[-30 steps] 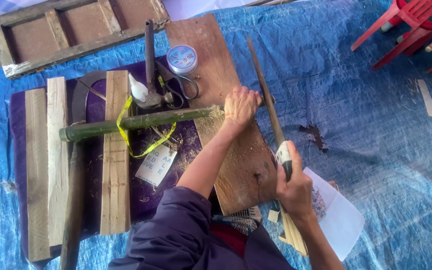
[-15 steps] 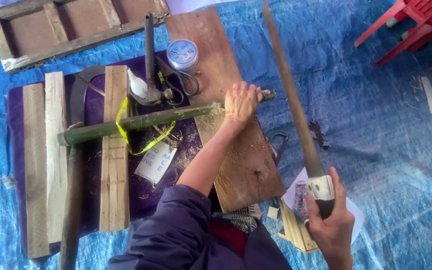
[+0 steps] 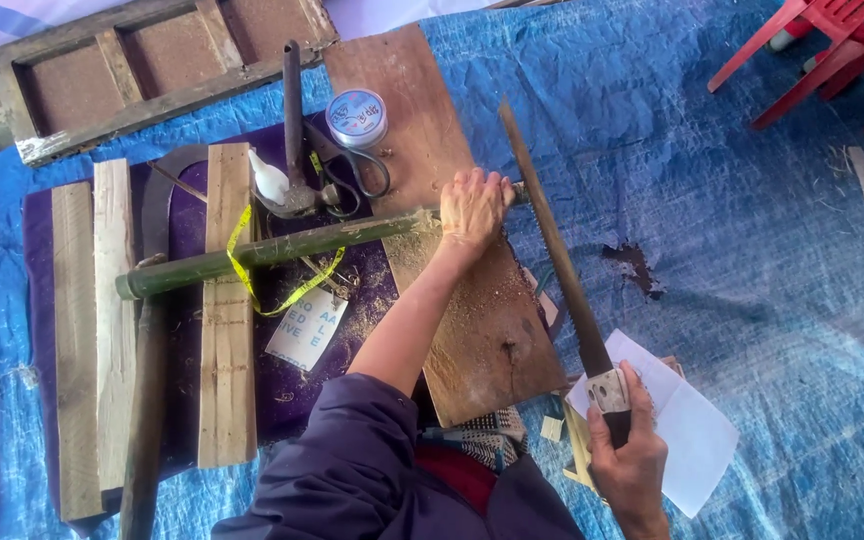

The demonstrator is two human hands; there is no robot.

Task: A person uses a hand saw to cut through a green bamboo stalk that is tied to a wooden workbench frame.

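Observation:
My left hand presses down on the right end of a long green bamboo pole that lies across a brown wooden board. My right hand grips the dark handle of a long narrow saw. The saw's blade points away from me, its tip just right of my left hand and beside the bamboo's end. Sawdust is scattered on the board under the pole. A yellow measuring tape loops around the pole's middle.
A hammer, scissors, a round spool and a white bottle lie behind the pole. Wooden planks sit on a purple mat at left, a wooden frame beyond. White paper lies on the blue tarp; red chair top right.
My right hand swung the saw out to the right and up, then brought it back so the blade lies close beside my left hand. The left hand stayed on the bamboo.

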